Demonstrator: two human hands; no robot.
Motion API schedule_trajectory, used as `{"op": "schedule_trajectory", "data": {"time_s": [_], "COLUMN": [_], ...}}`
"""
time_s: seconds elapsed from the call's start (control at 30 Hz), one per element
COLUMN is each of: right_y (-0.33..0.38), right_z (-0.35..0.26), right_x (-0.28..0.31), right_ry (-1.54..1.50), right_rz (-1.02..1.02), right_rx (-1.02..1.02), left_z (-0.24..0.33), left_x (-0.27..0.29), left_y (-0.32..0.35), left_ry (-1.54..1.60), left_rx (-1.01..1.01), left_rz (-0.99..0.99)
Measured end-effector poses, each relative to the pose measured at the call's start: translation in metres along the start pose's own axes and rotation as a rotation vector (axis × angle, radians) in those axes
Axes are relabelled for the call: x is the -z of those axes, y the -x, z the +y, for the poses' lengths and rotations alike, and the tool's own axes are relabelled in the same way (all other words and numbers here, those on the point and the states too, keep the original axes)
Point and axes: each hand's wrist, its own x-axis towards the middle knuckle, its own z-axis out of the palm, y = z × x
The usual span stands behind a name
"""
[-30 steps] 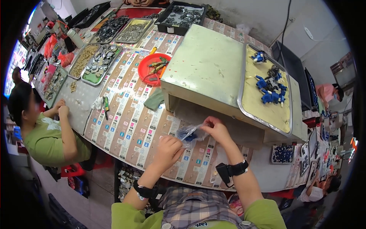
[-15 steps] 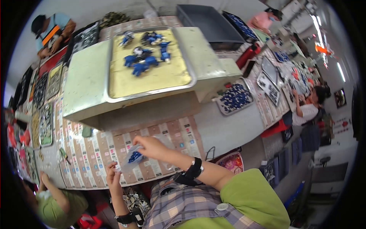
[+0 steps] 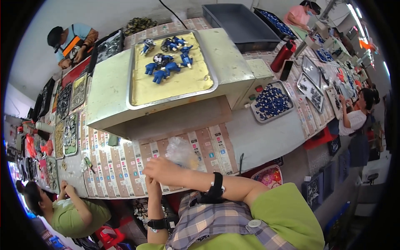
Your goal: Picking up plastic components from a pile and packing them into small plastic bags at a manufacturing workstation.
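Note:
My right hand is closed, its back turned up, over the near part of the paper-covered table. Just below and touching it is my left hand, fingers curled in under the right one. Whatever the two hands pinch is hidden by the fingers. Beyond my right forearm a crumpled clear plastic bag rests on the table. Farther off, a metal tray with a yellow bottom sits on a pale raised box, with several blue toy-like figures in it.
Right of the box stands a tray of small blue and white parts, near a red bottle and a phone. A large grey bin is at the back. A person in green sits at my left.
My hands have come together; the left moved up and right to meet the right. The small clear bag of blue pieces seen between them earlier is now out of sight. My view has shifted slightly.

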Motion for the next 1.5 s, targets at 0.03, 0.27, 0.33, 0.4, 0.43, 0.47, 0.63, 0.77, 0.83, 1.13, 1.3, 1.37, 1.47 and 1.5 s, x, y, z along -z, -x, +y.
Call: {"op": "schedule_trajectory", "data": {"time_s": [0.03, 0.27, 0.33, 0.4, 0.43, 0.47, 0.63, 0.77, 0.83, 1.13, 1.3, 1.37, 1.47, 1.5], "right_y": [0.004, 0.017, 0.017, 0.024, 0.03, 0.037, 0.021, 0.012, 0.019, 0.022, 0.052, 0.044, 0.023, 0.017], "right_z": [0.009, 0.031, 0.029, 0.024, 0.023, 0.022, 0.037, 0.061, 0.065, 0.053, 0.083, 0.071, 0.041, 0.031], "right_x": [0.002, -0.004, -0.002, 0.002, 0.004, 0.006, -0.009, -0.032, -0.041, -0.023, -0.041, -0.042, -0.029, -0.027], "right_ry": [-0.004, -0.114, -0.095, -0.111, -0.114, -0.142, -0.282, -0.596, -0.567, -0.337, -0.061, -0.111, -0.19, -0.168], "right_rz": [-0.001, -0.123, -0.159, -0.127, -0.132, -0.154, 0.207, -0.304, -0.372, -0.189, -0.203, -0.176, -0.219, -0.256], "right_rx": [0.013, -0.179, -0.273, -0.231, -0.225, -0.169, -0.405, -0.613, -0.572, -0.42, -0.626, -0.549, -0.42, -0.371], "left_z": [0.005, 0.018, 0.021, 0.02, 0.021, 0.023, 0.022, 0.031, 0.031, 0.008, -0.014, -0.014, -0.011, -0.021], "left_x": [-0.006, -0.018, -0.014, -0.006, -0.004, -0.005, -0.02, -0.03, -0.033, 0.001, 0.026, 0.018, 0.004, 0.008], "left_y": [-0.002, -0.001, 0.0, -0.002, -0.001, -0.002, 0.001, 0.0, -0.001, 0.005, 0.014, 0.01, -0.005, -0.009], "left_ry": [-0.041, -0.06, -0.07, 0.101, 0.103, 0.109, -0.584, -0.963, -0.954, -0.723, -0.231, 0.16, 0.146, 0.05], "left_rx": [0.006, 0.012, 0.015, 0.096, 0.094, 0.102, -0.22, -0.562, -0.57, -0.405, -0.006, 0.13, 0.195, 0.122], "left_rz": [0.046, -0.064, -0.017, -0.061, -0.054, -0.048, -0.039, 0.066, 0.177, 0.252, 0.321, 0.273, 0.15, 0.086]}}
